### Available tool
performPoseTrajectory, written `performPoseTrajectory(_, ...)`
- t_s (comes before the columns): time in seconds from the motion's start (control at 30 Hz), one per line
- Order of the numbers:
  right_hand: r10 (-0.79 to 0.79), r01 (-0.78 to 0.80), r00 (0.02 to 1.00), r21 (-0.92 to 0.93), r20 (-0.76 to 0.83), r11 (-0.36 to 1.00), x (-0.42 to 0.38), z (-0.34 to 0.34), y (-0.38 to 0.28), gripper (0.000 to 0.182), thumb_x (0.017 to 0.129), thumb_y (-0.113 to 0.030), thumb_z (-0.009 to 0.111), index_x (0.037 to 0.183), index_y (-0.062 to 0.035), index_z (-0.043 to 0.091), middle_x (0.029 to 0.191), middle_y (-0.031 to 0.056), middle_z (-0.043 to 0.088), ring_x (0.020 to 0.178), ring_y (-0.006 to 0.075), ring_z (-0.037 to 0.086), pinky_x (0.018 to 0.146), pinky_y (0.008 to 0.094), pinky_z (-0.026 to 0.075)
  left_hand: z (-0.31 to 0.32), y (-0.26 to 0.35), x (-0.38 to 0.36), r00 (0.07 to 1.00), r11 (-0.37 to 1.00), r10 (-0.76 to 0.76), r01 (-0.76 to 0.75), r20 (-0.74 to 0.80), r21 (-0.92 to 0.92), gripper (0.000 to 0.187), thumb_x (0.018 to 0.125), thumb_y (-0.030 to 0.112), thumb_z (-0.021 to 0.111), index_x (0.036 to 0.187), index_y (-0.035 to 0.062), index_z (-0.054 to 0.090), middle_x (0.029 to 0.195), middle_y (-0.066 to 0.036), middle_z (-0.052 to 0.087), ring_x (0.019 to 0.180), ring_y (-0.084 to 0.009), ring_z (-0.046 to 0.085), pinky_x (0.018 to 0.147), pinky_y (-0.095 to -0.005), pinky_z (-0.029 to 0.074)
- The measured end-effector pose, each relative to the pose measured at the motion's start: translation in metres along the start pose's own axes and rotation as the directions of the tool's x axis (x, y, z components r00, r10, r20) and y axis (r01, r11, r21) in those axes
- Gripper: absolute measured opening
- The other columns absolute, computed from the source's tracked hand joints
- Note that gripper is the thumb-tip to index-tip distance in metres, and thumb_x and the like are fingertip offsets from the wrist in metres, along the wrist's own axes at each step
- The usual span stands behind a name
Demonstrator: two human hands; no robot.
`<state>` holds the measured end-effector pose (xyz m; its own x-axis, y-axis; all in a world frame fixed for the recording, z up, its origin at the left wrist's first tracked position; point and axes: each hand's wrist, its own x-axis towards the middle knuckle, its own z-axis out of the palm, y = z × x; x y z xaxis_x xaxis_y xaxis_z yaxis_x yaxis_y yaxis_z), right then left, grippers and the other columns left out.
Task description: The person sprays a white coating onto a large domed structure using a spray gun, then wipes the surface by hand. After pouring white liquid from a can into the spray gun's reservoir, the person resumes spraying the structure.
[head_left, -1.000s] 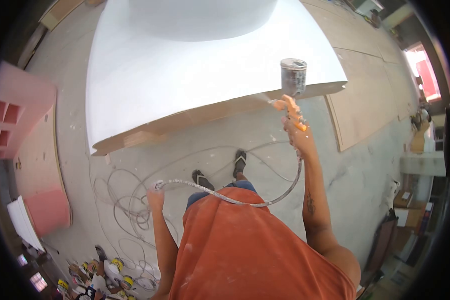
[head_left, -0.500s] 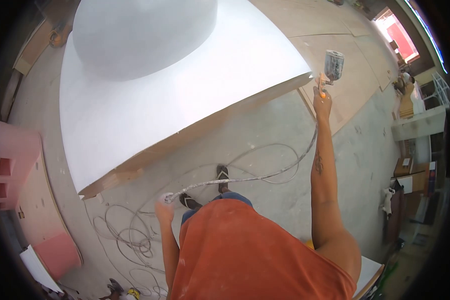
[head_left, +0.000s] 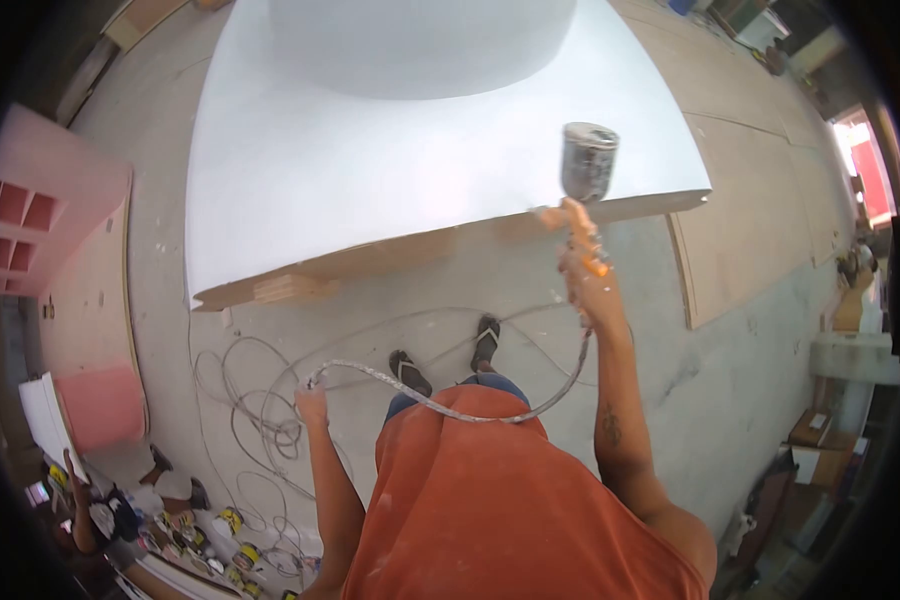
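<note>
My right hand [head_left: 594, 292] is closed round the handle of an orange paint spray gun [head_left: 580, 232], slightly blurred by motion. A paint-stained metal cup [head_left: 589, 162] sits on top of the gun. Below the gun's handle hangs a paint-spattered hose [head_left: 460, 410], which loops across in front of my body. My left hand [head_left: 311, 404] is wrapped round that hose on the other side. Beyond the gun lies a large white panel [head_left: 400, 175] with a rounded raised form [head_left: 420, 45]. The gun's nozzle points toward the panel's near edge.
Coils of hose [head_left: 260, 410] lie on the floor left of my feet. A pink shelf unit [head_left: 60, 200] stands at far left. Another person [head_left: 105, 515] is at lower left, near several cans [head_left: 230, 520]. Flat boards [head_left: 750, 220] lie to the right.
My right hand has swung the spray gun left and closer to me, along the panel's edge. The view has turned right, and the hose now sags lower. My left hand keeps its hold.
</note>
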<state>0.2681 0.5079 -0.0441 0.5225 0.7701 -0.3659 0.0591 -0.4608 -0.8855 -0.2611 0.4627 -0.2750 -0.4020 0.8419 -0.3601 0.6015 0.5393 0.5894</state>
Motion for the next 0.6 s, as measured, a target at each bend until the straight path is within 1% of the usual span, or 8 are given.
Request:
performPoseTrajectory(0.1, -0.026, 0.029, 0.978, -0.015, 0.208, 0.999, -0.024, 0.067, -0.023, 0.027, 0.093, -0.031, 0.074, 0.081, -0.0113, 0.06, 0.058, -0.0072, 0.046, 0.045, 0.0021, 0.037, 0.041, 0.0229, 0.03, -0.023, -0.031, 0.006, 0.999, 0.991, -0.028, 0.024, -0.027, -0.135, 0.034, 0.088, 0.028, 0.075, 0.098, -0.0038, 0.072, 0.077, -0.007, 0.064, 0.073, -0.0169, 0.053, 0.07, -0.0379, 0.046)
performPoseTrajectory(0.13, -0.027, 0.032, 0.975, -0.02, 0.219, 0.999, -0.028, 0.082, -0.026, 0.027, 0.093, -0.031, 0.074, 0.081, -0.0113, 0.06, 0.058, -0.0072, 0.046, 0.045, 0.0021, 0.037, 0.041, 0.0229, 0.03, -0.029, -0.036, 0.005, 0.999, 0.99, -0.038, 0.033, -0.033, -0.138, 0.034, 0.088, 0.028, 0.075, 0.098, -0.0038, 0.072, 0.077, -0.007, 0.064, 0.073, -0.0169, 0.053, 0.07, -0.0379, 0.046)
performPoseTrajectory(0.2, 0.078, -0.125, 0.895, 0.08, 0.439, 0.989, -0.032, 0.1, -0.032, 0.028, 0.092, -0.032, 0.075, 0.081, -0.0112, 0.06, 0.058, -0.0074, 0.046, 0.045, 0.0025, 0.036, 0.041, 0.0228, 0.03, -0.037, -0.041, 0.001, 0.999, 0.988, -0.043, 0.039, -0.022, -0.151, 0.031, 0.089, 0.025, 0.074, 0.1, -0.0031, 0.073, 0.081, -0.007, 0.068, 0.076, -0.0166, 0.057, 0.073, -0.0365, 0.048)
performPoseTrajectory(0.33, 0.071, -0.182, 0.88, 0.196, 0.47, 0.964, -0.034, 0.109, -0.033, 0.029, 0.091, -0.033, 0.076, 0.079, -0.0113, 0.06, 0.058, -0.0076, 0.045, 0.045, 0.0023, 0.036, 0.041, 0.0224, 0.029, -0.035, -0.06, 0.005, 0.998, 0.979, 0.017, -0.028, -0.056, -0.204, 0.029, 0.089, 0.023, 0.074, 0.104, -0.0023, 0.073, 0.085, -0.009, 0.071, 0.08, -0.017, 0.062, 0.077, -0.0348, 0.05)
performPoseTrajectory(0.43, 0.074, -0.101, 0.941, 0.065, 0.33, 0.993, -0.015, 0.083, -0.026, 0.028, 0.091, -0.033, 0.076, 0.082, -0.0108, 0.061, 0.061, -0.0072, 0.048, 0.046, 0.0018, 0.037, 0.041, 0.0222, 0.029, -0.029, -0.058, 0.009, 0.999, 0.981, -0.023, 0.015, -0.039, -0.192, 0.03, 0.088, 0.023, 0.075, 0.106, -0.0013, 0.074, 0.091, -0.011, 0.074, 0.086, -0.0181, 0.066, 0.08, -0.0343, 0.051)
performPoseTrajectory(0.5, 0.032, -0.032, 0.997, 0.004, 0.072, 0.999, -0.002, 0.059, -0.024, 0.028, 0.091, -0.033, 0.075, 0.084, -0.0104, 0.061, 0.061, -0.0067, 0.049, 0.046, 0.0021, 0.038, 0.04, 0.0226, 0.028, -0.021, -0.041, 0.006, 1.0, 0.98, 0.005, -0.01, -0.025, -0.197, 0.029, 0.088, 0.022, 0.075, 0.106, 0.0001, 0.075, 0.092, -0.014, 0.075, 0.086, -0.0223, 0.069, 0.08, -0.0355, 0.052)
performPoseTrajectory(0.53, 0.033, -0.033, 0.998, 0.005, 0.059, 0.999, 0.009, 0.042, -0.018, 0.028, 0.091, -0.033, 0.075, 0.084, -0.0104, 0.061, 0.061, -0.0067, 0.049, 0.046, 0.0021, 0.038, 0.04, 0.0226, 0.028, -0.017, -0.033, 0.004, 1.0, 0.98, 0.014, -0.016, -0.015, -0.197, 0.029, 0.088, 0.022, 0.075, 0.106, 0.0001, 0.075, 0.092, -0.014, 0.075, 0.086, -0.0223, 0.069, 0.08, -0.0355, 0.052)
performPoseTrajectory(0.6, -0.066, 0.053, 0.985, -0.087, -0.16, 0.995, 0.039, 0.002, 0.0, 0.027, 0.092, -0.033, 0.074, 0.086, -0.0102, 0.062, 0.062, -0.0063, 0.049, 0.044, 0.0028, 0.038, 0.04, 0.0235, 0.029, -0.004, -0.015, 0.001, 0.991, 0.991, 0.132, -0.131, 0.027, -0.041, 0.033, 0.088, 0.024, 0.075, 0.108, -0.0014, 0.074, 0.089, -0.015, 0.074, 0.083, -0.0232, 0.066, 0.077, -0.0381, 0.05)
